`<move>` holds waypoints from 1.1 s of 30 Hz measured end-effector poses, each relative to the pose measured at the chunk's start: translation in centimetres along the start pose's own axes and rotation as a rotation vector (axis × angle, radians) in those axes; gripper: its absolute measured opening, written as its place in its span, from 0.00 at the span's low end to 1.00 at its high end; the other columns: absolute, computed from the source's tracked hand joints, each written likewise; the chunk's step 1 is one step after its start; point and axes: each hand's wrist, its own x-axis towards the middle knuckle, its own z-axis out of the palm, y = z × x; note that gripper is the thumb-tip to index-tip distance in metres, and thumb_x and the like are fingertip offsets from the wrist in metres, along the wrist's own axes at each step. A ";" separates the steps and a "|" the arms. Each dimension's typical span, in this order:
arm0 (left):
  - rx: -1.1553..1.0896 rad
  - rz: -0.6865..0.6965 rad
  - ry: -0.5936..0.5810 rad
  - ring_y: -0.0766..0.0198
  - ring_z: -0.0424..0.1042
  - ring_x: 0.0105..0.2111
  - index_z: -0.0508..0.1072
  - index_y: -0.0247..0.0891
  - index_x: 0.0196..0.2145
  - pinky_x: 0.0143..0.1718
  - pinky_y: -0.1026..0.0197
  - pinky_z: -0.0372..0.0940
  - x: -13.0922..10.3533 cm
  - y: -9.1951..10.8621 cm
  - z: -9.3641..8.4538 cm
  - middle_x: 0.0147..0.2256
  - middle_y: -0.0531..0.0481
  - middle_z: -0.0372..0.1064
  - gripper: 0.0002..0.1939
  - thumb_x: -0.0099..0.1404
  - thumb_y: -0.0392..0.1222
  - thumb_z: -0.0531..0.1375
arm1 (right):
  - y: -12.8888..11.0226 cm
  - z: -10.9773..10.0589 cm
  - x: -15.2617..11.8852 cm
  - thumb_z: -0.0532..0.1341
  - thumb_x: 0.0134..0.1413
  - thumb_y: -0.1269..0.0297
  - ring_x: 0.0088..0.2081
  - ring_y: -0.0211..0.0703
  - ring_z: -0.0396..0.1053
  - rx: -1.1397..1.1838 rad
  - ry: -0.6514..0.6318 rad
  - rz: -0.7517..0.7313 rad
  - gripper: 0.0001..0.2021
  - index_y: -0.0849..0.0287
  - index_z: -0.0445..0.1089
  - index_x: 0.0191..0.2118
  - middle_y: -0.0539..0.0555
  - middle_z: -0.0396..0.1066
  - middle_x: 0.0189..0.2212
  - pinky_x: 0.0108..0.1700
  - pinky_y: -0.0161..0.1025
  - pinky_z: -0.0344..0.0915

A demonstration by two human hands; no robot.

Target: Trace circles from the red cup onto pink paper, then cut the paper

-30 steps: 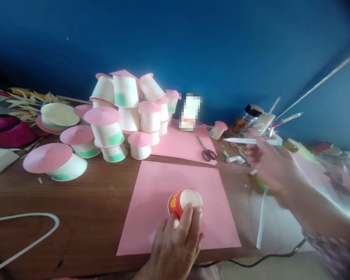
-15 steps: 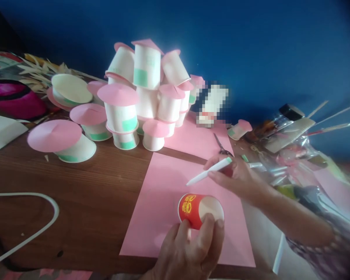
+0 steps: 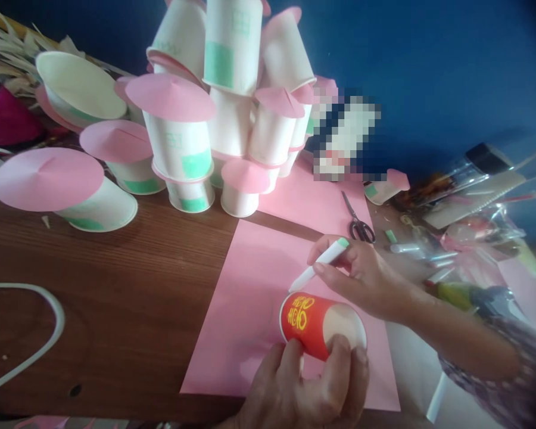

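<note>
My left hand (image 3: 315, 384) grips a red and white paper cup (image 3: 310, 325) from the near side. The cup is tilted on its side over a pink sheet of paper (image 3: 232, 333), and yellow lettering shows on its red part. Between the fingers and thumb of my right hand (image 3: 357, 268) is a white marker (image 3: 319, 265) with a green end. Its tip points down and left at the cup's far left rim; whether it touches the cup I cannot tell.
White paper cups (image 3: 176, 140) with pink cone tops stand stacked behind, at left and centre. Black-handled scissors (image 3: 361, 229) lie on another pink sheet (image 3: 304, 199). Plastic-wrapped supplies (image 3: 473, 235) crowd the right. A white cord (image 3: 58, 316) loops at the left.
The view has moved closer and shifted. My right hand has brought the marker's tip down to the cup's rim. My left hand keeps its grip on the cup.
</note>
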 end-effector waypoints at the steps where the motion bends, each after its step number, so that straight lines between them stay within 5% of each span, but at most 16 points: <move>1: -0.007 -0.001 -0.003 0.68 0.69 0.33 0.65 0.48 0.54 0.30 0.63 0.67 0.0 0.0 0.0 0.58 0.45 0.53 0.28 0.55 0.43 0.65 | 0.0 0.1 0.0 0.57 0.54 0.68 0.28 0.38 0.64 -0.003 -0.004 0.000 0.03 0.59 0.67 0.31 0.48 0.67 0.25 0.29 0.34 0.61; 12: -0.030 0.034 0.042 0.63 0.69 0.32 0.64 0.47 0.55 0.25 0.60 0.68 0.1 -0.3 0.1 0.59 0.44 0.51 0.30 0.55 0.49 0.63 | 0.5 0.4 0.0 0.58 0.53 0.69 0.27 0.37 0.64 0.002 0.009 -0.005 0.02 0.58 0.67 0.32 0.48 0.67 0.25 0.28 0.33 0.61; 19: -0.048 -0.007 0.019 0.63 0.70 0.32 0.68 0.48 0.49 0.25 0.59 0.66 -0.2 0.3 0.3 0.58 0.46 0.52 0.27 0.51 0.43 0.67 | -0.1 0.2 0.1 0.58 0.52 0.71 0.28 0.37 0.65 -0.004 -0.014 0.014 0.02 0.59 0.68 0.31 0.48 0.68 0.26 0.30 0.33 0.62; 33: 0.005 -0.004 0.013 0.66 0.70 0.34 0.65 0.48 0.53 0.29 0.62 0.68 -0.4 0.3 0.4 0.56 0.45 0.57 0.29 0.55 0.52 0.65 | 0.5 0.3 0.1 0.58 0.50 0.74 0.25 0.34 0.62 -0.082 -0.001 -0.033 0.04 0.58 0.67 0.31 0.45 0.67 0.23 0.27 0.30 0.60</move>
